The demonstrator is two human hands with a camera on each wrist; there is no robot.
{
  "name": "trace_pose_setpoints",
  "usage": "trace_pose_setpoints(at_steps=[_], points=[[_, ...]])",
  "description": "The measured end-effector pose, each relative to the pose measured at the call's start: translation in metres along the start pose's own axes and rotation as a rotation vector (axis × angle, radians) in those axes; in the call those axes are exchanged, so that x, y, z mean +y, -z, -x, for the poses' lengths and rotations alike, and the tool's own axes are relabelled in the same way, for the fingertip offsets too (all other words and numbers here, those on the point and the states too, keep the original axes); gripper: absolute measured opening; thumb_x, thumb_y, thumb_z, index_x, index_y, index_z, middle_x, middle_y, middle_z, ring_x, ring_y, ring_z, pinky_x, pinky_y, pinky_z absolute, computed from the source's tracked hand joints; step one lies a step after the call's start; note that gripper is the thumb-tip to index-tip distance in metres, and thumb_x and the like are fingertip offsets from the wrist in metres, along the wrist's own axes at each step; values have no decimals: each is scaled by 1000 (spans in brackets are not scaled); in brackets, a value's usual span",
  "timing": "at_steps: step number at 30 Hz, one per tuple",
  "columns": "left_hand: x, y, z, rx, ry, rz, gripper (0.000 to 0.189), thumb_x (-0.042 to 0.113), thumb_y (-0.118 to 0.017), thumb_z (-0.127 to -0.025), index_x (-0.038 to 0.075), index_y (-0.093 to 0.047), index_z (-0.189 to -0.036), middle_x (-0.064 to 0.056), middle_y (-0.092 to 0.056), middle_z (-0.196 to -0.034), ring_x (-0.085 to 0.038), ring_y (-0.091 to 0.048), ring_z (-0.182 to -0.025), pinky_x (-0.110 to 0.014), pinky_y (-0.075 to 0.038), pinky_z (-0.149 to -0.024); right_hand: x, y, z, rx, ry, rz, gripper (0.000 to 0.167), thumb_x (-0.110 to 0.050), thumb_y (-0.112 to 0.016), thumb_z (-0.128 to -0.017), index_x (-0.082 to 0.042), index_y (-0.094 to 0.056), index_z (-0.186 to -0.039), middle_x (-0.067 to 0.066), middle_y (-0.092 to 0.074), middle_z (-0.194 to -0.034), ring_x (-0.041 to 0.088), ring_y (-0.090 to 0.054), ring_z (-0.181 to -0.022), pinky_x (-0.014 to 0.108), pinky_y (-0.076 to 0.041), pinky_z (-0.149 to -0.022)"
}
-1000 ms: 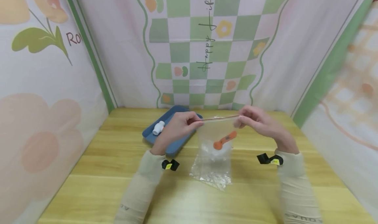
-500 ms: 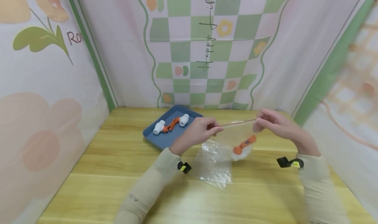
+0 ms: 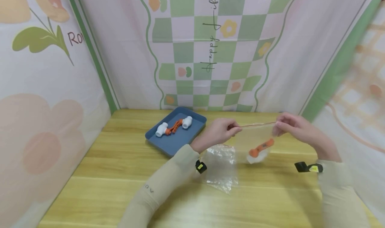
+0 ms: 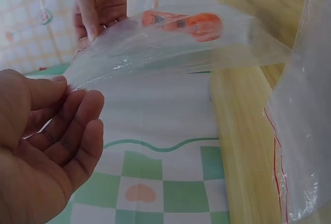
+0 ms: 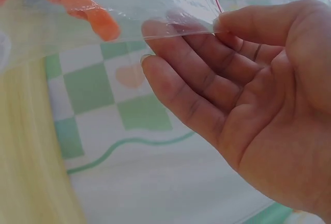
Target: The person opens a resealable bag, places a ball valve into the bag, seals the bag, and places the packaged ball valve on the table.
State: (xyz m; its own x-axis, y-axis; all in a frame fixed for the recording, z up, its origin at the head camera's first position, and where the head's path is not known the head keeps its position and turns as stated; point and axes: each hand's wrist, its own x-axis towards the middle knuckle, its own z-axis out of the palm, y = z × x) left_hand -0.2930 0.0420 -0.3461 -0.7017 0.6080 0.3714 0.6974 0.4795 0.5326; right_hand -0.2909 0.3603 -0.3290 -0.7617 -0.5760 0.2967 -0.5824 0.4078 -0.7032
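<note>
A clear zip bag [image 3: 251, 137] with a red line along its top hangs stretched between both hands. Inside it lies a white plastic ball valve with an orange lever handle [image 3: 261, 148]. My left hand [image 3: 222, 131] pinches the bag's left top corner between thumb and fingers. The right top corner is pinched by my right hand [image 3: 293, 126]; in the right wrist view the other fingers of that hand [image 5: 243, 84] extend along the plastic. The orange handle [image 4: 204, 26] shows through the film in the left wrist view.
A blue tray [image 3: 163, 144] stands at the back left. Two white valves [image 3: 161, 129] with orange handles lie in it. Flat on the wooden table [image 3: 120, 188] are clear zip bags [image 3: 221, 167], left of the held one. Printed cloth [image 3: 204, 54] hangs behind the table.
Both hands have carried the bag with the valve to the right, off the clear bags on the table. The tray's two valves have come into full view.
</note>
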Motion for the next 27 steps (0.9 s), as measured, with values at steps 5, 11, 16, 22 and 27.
trace_pose_setpoints(at_steps=[5, 11, 16, 22, 27], points=[[-2, -3, -23, -17, 24, -48, 20, 31, -58, -100, 18, -68, -89, 9, -63, -71, -1, -54, -58, -13, -42, -57, 16, 8, -1, 16, -72, -22, 13, -1, -45, -103, 9, -53, -102, 15, -70, -88, 22, -69, -78, 29, -58, -72], [-12, -7, -47, -28, 49, -74, 26, 32, -59, -99, 12, -68, -86, 7, -64, -70, -1, -55, -56, -13, -42, -54, 38, 14, -8, 9, -171, -45, 21, -9, -45, -104, 11, -51, -106, 17, -69, -91, 23, -70, -81, 31, -58, -75], [-23, -5, -57, -62, 102, -59, 25, 28, -56, -101, 8, -69, -91, -1, -69, -78, -7, -61, -64, -16, -46, -59, 52, 15, -23, 27, -242, -64, 27, -16, -47, -105, 10, -51, -110, 16, -70, -95, 24, -70, -83, 32, -58, -76], [-37, -4, -48, -234, 247, -115, 39, 37, -50, -102, 7, -60, -124, -5, -68, -119, -14, -66, -100, -23, -51, -85, 64, 16, -42, -8, -279, -33, 31, -18, -47, -105, 12, -49, -114, 21, -68, -98, 20, -70, -85, 36, -59, -77], [-51, -6, -28, -404, 202, -160, 37, 36, -51, -102, 7, -65, -121, -5, -69, -117, -14, -66, -101, -25, -52, -85, 78, 18, -59, -21, -375, -13, 34, -22, -48, -105, 9, -49, -116, 25, -64, -103, 21, -69, -88, 38, -59, -80]])
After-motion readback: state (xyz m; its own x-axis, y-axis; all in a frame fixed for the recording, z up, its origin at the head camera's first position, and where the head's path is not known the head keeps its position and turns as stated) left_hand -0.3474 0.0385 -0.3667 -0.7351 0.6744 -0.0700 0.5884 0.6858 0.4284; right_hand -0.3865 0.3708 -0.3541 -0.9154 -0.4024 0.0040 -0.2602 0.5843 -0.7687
